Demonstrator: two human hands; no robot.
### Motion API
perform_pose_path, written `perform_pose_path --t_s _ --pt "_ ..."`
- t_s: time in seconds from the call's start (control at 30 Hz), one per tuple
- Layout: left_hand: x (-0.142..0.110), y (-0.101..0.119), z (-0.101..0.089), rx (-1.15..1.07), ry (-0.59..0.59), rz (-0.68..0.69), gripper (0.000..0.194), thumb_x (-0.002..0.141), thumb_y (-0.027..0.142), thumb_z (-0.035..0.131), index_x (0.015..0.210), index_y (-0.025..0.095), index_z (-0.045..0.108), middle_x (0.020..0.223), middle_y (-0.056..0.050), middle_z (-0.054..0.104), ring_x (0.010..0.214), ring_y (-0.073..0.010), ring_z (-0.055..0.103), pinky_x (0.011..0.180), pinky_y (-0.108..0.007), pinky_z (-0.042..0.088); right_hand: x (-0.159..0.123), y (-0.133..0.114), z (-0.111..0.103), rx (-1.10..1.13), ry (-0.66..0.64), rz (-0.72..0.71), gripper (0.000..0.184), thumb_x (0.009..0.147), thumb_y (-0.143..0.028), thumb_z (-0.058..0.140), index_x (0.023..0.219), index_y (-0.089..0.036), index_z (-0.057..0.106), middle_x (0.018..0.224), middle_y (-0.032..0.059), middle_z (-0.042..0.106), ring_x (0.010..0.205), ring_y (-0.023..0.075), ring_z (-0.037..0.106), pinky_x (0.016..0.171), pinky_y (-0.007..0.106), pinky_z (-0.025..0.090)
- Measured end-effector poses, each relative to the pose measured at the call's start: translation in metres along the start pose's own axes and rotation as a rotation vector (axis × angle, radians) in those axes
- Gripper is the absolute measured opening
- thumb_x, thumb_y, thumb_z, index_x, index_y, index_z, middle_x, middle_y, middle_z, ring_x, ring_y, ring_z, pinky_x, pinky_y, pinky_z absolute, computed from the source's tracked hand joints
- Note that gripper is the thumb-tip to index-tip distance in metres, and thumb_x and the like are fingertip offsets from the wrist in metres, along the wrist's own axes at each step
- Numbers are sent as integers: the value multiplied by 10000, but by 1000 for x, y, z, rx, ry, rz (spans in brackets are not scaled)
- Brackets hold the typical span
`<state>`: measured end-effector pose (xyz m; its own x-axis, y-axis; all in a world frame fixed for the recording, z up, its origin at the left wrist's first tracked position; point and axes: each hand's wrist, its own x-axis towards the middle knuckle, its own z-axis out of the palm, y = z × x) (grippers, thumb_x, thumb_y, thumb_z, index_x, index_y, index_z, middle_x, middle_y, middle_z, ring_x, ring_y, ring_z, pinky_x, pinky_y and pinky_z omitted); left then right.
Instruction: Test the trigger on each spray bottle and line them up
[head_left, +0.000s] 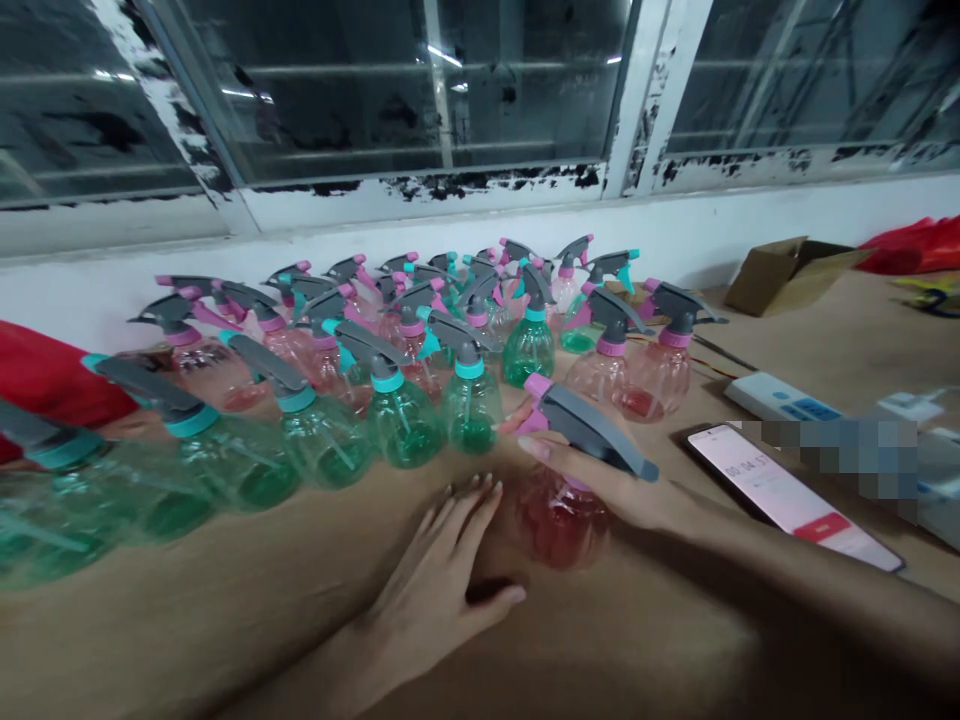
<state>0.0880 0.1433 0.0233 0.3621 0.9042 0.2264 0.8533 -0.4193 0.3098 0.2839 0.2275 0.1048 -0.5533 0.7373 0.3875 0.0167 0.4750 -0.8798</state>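
My right hand is wrapped round the neck of a pink spray bottle with a grey and pink trigger head. One finger lies by the trigger, and the bottle is upright at the table's surface. To its left, my left hand lies flat on the brown table, fingers stretched forward, holding nothing. Just beyond my fingertips stands a green spray bottle with a turquoise collar. Another green spray bottle is beside it. Two pink spray bottles stand behind the held one.
Several more green and pink spray bottles fill the table's left and back. At right lie a phone showing a timer and a white power strip. A cardboard box sits by the wall; red bags lie at both sides.
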Motion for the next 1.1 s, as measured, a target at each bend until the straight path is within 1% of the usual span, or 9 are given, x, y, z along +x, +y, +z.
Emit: perform_pose_path --t_s 0.2,0.33,0.5,0.6,0.67,0.77,0.83,0.93,1.1 --pt "-2 -1 -1 91 -90 31 684 846 457 573 1401 149 318 1461 -131 310 1333 -297 276 1055 -480 279 7 3 2 -33 -5 -14 142 846 -318 559 971 -269 605 1000 18 689 982 178 640 899 332 493" --pt "0 1 -5 79 -82 53 639 857 480 550 1383 172 358 1444 -126 345 1324 -300 297 1050 -503 279 7 1 3 -30 11 8 155 842 -308 565 981 -263 615 1000 18 685 970 176 643 875 312 507" --pt "-1 0 -5 72 -85 57 608 869 462 545 1379 181 368 1447 -118 342 1327 -298 293 1052 -501 281 5 4 1 -112 -4 21 230 819 -422 573 982 -273 635 951 8 682 879 177 651 821 324 526" --pt "-2 -1 -4 57 -79 54 623 866 455 551 1393 191 348 1449 -113 340 1328 -301 291 1050 -504 286 3 11 -1 -123 -24 -6 236 841 -451 529 871 -242 634 811 13 671 765 173 648 736 322 534" --pt "-1 -1 -4 56 -76 59 625 870 456 544 1399 196 337 1448 -112 340 1329 -298 290 1050 -506 283 2 15 -2 -126 11 -9 257 854 -453 505 802 -225 613 734 11 647 692 165 637 660 308 529" --pt "-1 -1 -4 67 -82 70 609 876 463 530 1387 178 359 1444 -120 346 1329 -296 291 1053 -505 280 -1 16 -2 -136 60 20 262 846 -450 517 757 -215 595 729 19 644 659 163 630 597 297 516" --pt "-1 -1 -4 76 -94 73 604 885 465 515 1383 158 364 1445 -128 341 1329 -296 289 1053 -505 282 -1 13 -1 -120 24 25 256 848 -441 520 746 -217 591 727 18 648 675 168 634 640 315 524" --pt "-1 -2 -4 75 -97 74 600 891 464 506 1390 168 353 1447 -123 338 1327 -295 295 1052 -512 278 0 6 0 -80 -30 18 193 857 -404 524 823 -238 616 793 13 668 777 176 652 785 349 526" --pt "-1 -2 -4 48 -68 72 601 877 449 537 1391 198 354 1438 -102 361 1317 -294 317 1053 -510 283 -2 3 3 -51 3 41 163 850 -348 549 970 -273 630 945 16 691 922 190 650 854 359 522"
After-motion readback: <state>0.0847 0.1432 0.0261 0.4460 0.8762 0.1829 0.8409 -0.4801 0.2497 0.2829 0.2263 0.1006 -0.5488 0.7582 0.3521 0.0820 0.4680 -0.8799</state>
